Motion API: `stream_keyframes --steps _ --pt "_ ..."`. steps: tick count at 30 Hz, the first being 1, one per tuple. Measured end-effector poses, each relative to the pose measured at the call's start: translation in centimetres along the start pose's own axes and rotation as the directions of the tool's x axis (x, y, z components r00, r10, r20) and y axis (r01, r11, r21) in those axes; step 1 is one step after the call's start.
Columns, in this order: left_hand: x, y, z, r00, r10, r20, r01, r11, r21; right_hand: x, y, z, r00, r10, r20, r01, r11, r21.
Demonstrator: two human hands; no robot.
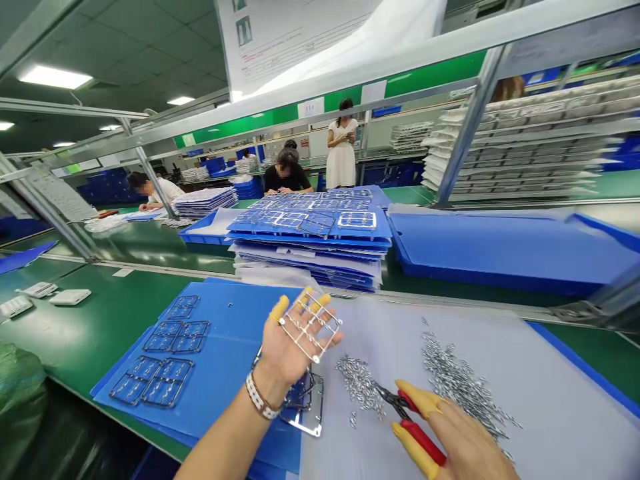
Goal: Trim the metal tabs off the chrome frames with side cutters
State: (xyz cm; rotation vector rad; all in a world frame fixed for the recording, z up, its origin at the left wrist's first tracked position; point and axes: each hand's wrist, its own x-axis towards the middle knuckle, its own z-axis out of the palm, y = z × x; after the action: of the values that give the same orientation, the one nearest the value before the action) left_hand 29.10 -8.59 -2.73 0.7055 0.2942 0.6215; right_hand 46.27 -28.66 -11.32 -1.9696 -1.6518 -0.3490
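Note:
My left hand [290, 343], palm up with yellow finger covers, holds a small silver metal frame [311, 325] with cross bars, tilted on its fingers. My right hand [465, 440], also in yellow finger covers, grips red-handled pliers [416, 427]. The tip of the pliers touches or hovers just over the edge of a small heap of shiny metal pieces [361, 383]; I cannot tell which. Beneath my left wrist lie more metal frames [313, 407], partly hidden by the arm. Several similar frames [167, 380] lie in rows on the blue sheet [220, 373] at left.
A larger spread of metal pieces [463, 380] covers part of the white sheet [545, 400] at right. Behind the hands stands a stack of blue sheets [310, 250] topped with frames. A blue tray [500, 250] sits beyond the metal rail. Other people are in the background.

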Motion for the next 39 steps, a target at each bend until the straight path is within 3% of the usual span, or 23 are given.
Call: stream_keyframes --steps 4,7,10,17,29,34,39 --pt "1.0 -5.6 0.7 0.99 -0.141 0.0 0.138 0.965 -0.223 1.7 -3.2 -1.4 0.998 0.01 -0.063 -0.011 1.0 -0.018" --pt "1.3 -8.5 0.4 0.985 -0.171 -0.034 0.157 0.955 -0.252 3.0 -4.8 -1.5 0.997 0.077 0.006 -0.076 0.993 -0.094" --pt "1.3 -9.9 -0.1 0.987 -0.155 -0.052 0.138 0.961 -0.239 4.1 -5.7 -1.0 0.984 0.153 0.088 -0.137 0.976 -0.168" --pt "1.3 -10.7 -0.7 0.992 -0.121 -0.034 0.111 0.969 -0.222 5.4 -6.5 -0.6 0.953 0.224 0.206 -0.185 0.964 -0.192" --pt "1.1 -10.9 -1.0 0.993 -0.061 -0.103 0.058 0.998 -0.033 5.7 -7.0 -1.1 0.948 0.207 0.243 -0.129 0.945 -0.3" --pt "1.0 -10.9 -0.9 0.991 -0.129 -0.027 0.126 0.988 -0.085 5.6 -6.3 -1.9 0.957 0.192 0.217 -0.121 0.945 -0.304" --pt "0.7 -10.8 -0.4 0.972 -0.234 0.001 0.229 0.952 -0.204 5.5 -4.6 -2.2 0.947 0.262 0.185 -0.19 0.923 -0.333"
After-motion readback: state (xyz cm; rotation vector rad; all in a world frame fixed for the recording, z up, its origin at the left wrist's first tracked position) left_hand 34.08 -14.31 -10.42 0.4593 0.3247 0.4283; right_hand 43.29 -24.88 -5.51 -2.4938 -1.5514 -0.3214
